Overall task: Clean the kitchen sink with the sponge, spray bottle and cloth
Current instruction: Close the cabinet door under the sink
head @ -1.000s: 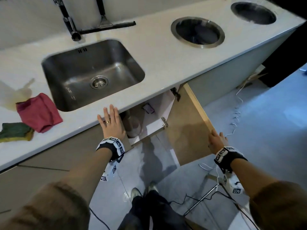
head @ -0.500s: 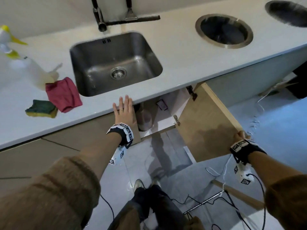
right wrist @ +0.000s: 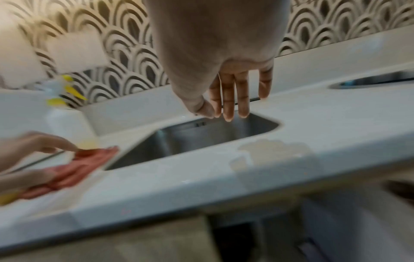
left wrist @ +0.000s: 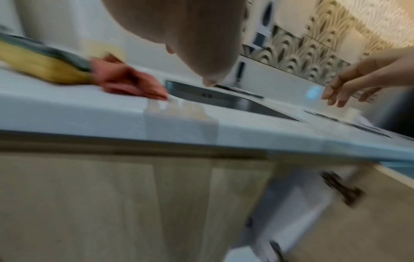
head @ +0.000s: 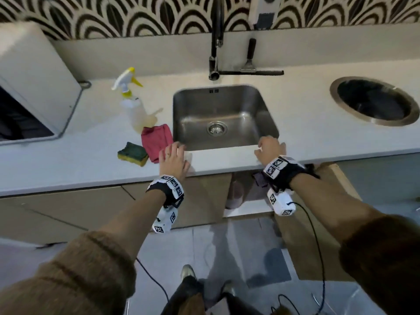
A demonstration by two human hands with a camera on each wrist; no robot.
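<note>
The steel sink [head: 193, 105] is set into the white countertop, with nothing in its basin. To its left stand the spray bottle [head: 134, 103] with a yellow and white trigger, the folded red cloth [head: 155, 138] and the green and yellow sponge [head: 133, 153]. My left hand [head: 173, 155] lies flat and open on the counter's front strip, its fingertips beside the cloth [left wrist: 127, 81]. My right hand [head: 268, 146] hovers open over the sink's front right corner, its straight fingers [right wrist: 235, 95] pointing down and holding nothing.
A black tap [head: 214, 53] and a squeegee [head: 251, 69] sit behind the sink. A round steel opening [head: 373, 101] is in the counter at the right and a white appliance [head: 34, 83] at the left. Below my right arm a cabinet door [head: 336, 212] stands open.
Both hands have come up from the cabinet to the countertop. My right hand has let go of the open cabinet door. My view has lifted towards the wall.
</note>
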